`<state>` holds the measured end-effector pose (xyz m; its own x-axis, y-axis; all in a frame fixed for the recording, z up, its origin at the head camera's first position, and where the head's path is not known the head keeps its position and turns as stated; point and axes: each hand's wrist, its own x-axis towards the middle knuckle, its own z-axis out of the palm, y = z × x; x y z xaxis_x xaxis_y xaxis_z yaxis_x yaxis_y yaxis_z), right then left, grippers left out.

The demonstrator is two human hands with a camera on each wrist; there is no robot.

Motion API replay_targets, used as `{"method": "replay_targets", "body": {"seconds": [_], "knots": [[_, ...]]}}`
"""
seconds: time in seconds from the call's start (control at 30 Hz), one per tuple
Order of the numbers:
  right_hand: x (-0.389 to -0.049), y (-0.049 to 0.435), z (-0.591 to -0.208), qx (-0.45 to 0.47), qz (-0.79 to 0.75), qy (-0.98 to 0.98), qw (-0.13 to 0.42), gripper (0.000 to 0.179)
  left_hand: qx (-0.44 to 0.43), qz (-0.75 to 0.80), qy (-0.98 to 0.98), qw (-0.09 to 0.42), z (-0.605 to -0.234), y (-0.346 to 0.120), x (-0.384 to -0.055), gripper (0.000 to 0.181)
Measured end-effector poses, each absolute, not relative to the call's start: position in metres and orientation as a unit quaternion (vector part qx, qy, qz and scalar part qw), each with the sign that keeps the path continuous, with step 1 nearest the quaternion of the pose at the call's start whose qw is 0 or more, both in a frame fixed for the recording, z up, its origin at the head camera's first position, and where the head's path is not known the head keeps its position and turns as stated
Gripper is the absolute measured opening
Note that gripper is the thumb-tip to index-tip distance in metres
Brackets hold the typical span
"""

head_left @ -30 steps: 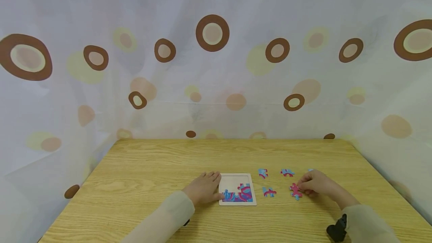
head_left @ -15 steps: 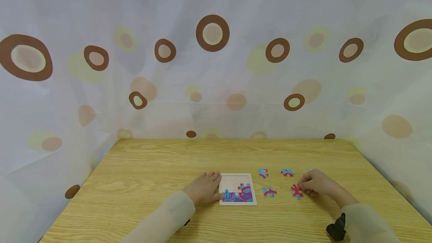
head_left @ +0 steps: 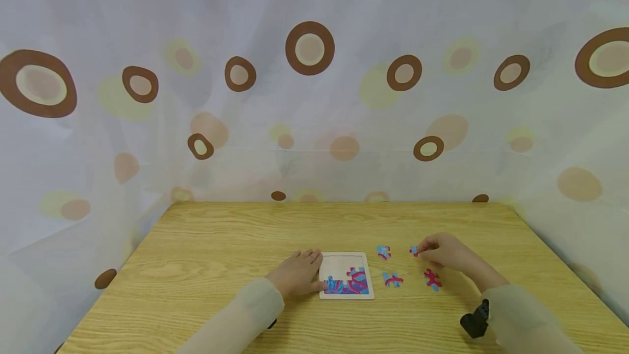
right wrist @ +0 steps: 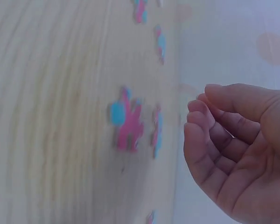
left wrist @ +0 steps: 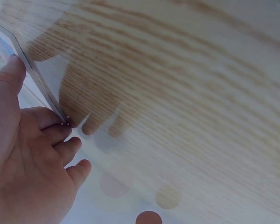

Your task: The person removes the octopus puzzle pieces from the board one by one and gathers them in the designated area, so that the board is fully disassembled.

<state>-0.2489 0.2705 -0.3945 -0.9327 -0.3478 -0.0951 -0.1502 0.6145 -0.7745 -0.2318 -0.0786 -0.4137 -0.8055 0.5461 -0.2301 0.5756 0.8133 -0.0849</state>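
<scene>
My left hand (head_left: pixel 297 275) rests on the left side of a white puzzle tray (head_left: pixel 371 283), fingers along the edge, thumb (left wrist: pixel 15 72) over its near left corner. Joined jigsaw pieces (head_left: pixel 346 287) in purple, blue and pink fill the tray's near part. My right hand (head_left: pixel 444 251) is raised above the loose pieces. Its fingertips (right wrist: pixel 196 107) curl loosely near the thumb with nothing between them. From the head view they overlap a blue-and-pink jigsaw piece (head_left: pixel 414 251). The mostly pink jigsaw piece (right wrist: pixel 129 126) lies on the table nearer to me.
Two more loose jigsaw pieces, a far one (head_left: pixel 384 252) and a near one (head_left: pixel 392 279), lie right of the tray. Another piece (right wrist: pixel 151 217) shows low in the right wrist view. A spotted curtain (head_left: pixel 314 168) stands behind the wooden table (head_left: pixel 221 245).
My right hand has left the mostly pink piece and moved up and left over the far pieces. That piece turned slightly under the fingers earlier. My left hand has stayed put.
</scene>
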Motion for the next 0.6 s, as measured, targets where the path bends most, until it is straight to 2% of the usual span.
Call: {"method": "replay_targets", "body": {"seconds": [0.6], "knots": [[-0.26,0.194,-0.398,-0.213,-0.44,0.86,0.143,0.016,0.291,-0.057,0.949,0.105,-0.413,-0.078,-0.232,0.073]]}}
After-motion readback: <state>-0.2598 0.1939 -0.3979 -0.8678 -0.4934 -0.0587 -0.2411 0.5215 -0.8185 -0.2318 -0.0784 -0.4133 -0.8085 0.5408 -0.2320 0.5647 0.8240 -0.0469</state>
